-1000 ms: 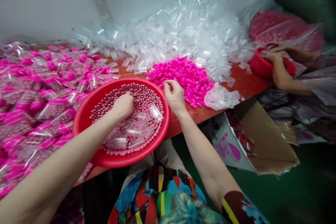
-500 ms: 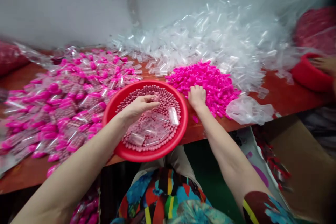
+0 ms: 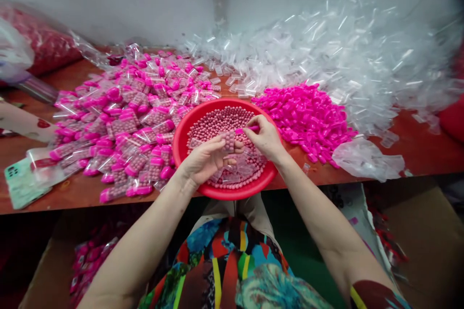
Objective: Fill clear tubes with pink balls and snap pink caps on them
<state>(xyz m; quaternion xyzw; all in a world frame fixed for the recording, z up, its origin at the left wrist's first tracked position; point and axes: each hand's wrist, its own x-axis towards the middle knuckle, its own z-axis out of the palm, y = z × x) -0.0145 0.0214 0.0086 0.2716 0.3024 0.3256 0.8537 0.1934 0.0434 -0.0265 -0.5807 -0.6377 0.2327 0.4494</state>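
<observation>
Over a red basin (image 3: 180,128) of pink beads (image 3: 213,120), my left hand (image 3: 205,159) pinches a small clear plastic container (image 3: 228,141) filled with beads. My right hand (image 3: 266,139) grips a bright pink cap (image 3: 253,129) at the container's right end. Whether the cap is seated cannot be made out. Several clear containers (image 3: 239,170) lie on the beads in the basin, partly hidden by my left hand. Right of the basin is a heap of loose pink caps (image 3: 308,120). On its left lies a pile of filled, pink-capped containers (image 3: 134,120).
A large heap of clear containers (image 3: 326,53) spreads along the wall. A crumpled clear bag (image 3: 368,157) lies by the table's front edge. At the left are a mint-green phone (image 3: 23,183) and a bag of red-pink material (image 3: 47,41). Cardboard boxes (image 3: 424,222) stand below.
My right hand has come from the cap heap to my left hand, bringing a pink cap. My left hand has turned palm up with the filled container. The view has shifted left.
</observation>
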